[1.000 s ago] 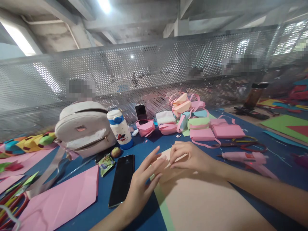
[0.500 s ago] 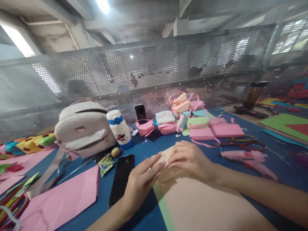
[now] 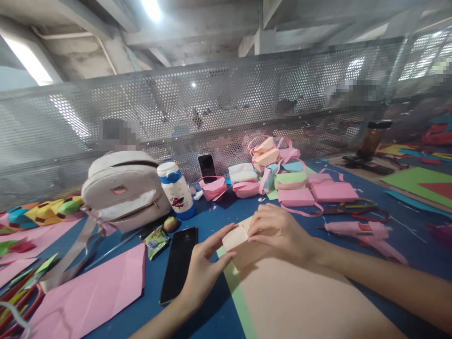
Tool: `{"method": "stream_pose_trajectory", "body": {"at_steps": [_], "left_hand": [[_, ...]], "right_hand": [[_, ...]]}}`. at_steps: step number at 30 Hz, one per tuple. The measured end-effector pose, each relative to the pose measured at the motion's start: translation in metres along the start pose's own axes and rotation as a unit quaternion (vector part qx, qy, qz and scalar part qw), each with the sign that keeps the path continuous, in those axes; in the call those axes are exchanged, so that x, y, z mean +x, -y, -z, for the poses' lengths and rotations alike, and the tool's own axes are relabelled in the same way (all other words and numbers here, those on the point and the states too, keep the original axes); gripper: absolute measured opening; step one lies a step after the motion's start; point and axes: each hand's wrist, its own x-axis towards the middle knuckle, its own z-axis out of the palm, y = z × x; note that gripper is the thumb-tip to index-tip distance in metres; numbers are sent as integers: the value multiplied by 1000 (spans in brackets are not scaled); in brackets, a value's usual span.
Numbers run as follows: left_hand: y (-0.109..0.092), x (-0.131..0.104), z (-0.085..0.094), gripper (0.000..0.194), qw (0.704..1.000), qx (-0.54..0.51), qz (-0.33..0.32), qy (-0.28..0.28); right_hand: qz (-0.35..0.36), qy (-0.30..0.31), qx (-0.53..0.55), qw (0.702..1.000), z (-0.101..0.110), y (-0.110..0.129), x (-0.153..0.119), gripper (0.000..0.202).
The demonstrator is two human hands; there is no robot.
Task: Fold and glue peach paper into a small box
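The person appears to be shaping one small folded peach paper piece [image 3: 233, 240] above one large peach sheet [image 3: 303, 301]. The right hand [image 3: 278, 230] is pinching its right end, fingers bunched; the left hand [image 3: 201, 270] is framing its left side, forefinger and thumb spread, contact being unclear. The next move is probably calling for light, even pressure. One flat smartphone [image 3: 179, 263], one upright smartphone [image 3: 206, 166], one glue gun [image 3: 353, 229] and one backpack [image 3: 123, 188] are occupying the worktop [image 3: 216, 308].

perforated screen [image 3: 219, 106]: metal, dull sheen | peach sheet [image 3: 300, 292]: paper, matt | phone [image 3: 179, 265]: glossy, smooth
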Motion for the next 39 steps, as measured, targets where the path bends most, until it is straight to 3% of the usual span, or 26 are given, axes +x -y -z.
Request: {"method": "stream_pose_trajectory", "body": {"at_steps": [6, 11, 16, 21, 25, 27, 29, 30, 31, 33, 35, 39], "left_hand": [[-5, 0, 5, 43, 990, 110, -87, -2], [-9, -1, 7, 38, 976, 143, -164, -13], [-8, -1, 8, 30, 977, 143, -158, -9], [-7, 0, 7, 27, 985, 122, -122, -14], [-6, -1, 6, 24, 984, 133, -119, -26], [-6, -5, 6, 28, 961, 198, -181, -66], [-7, -13, 5, 36, 909, 288, -284, -102], [-8, -18, 4, 42, 881, 320, -336, -96], [-9, -23, 1, 49, 865, 338, -367, -53], [-11, -31, -6, 51, 887, 308, -345, 15], [-11, -35, -18, 54, 925, 266, -261, 69], [-4, -34, -43, 75, 972, 201, -117, 24]], "right_hand": [[5, 5, -10, 1000, 0, -3, 1, 29], [-10, 0, 22, 1000, -2, -4, 0, 24], [-86, 13, 88, 992, -4, -7, 1, 21], [-206, 44, 204, 956, -4, -8, 4, 19], [-247, 41, 232, 940, -8, -2, 3, 15], [-252, 15, 228, 940, -11, 0, 2, 18], [-257, -17, 224, 940, -15, 1, 0, 20], [-260, -34, 224, 939, -16, 0, 0, 20], [-264, -51, 226, 936, -18, -1, -1, 21], [-275, -92, 237, 927, -21, -3, -2, 22], [-295, -142, 260, 909, -24, -4, -3, 26], [-349, -223, 311, 856, -32, 2, -7, 36]]}}
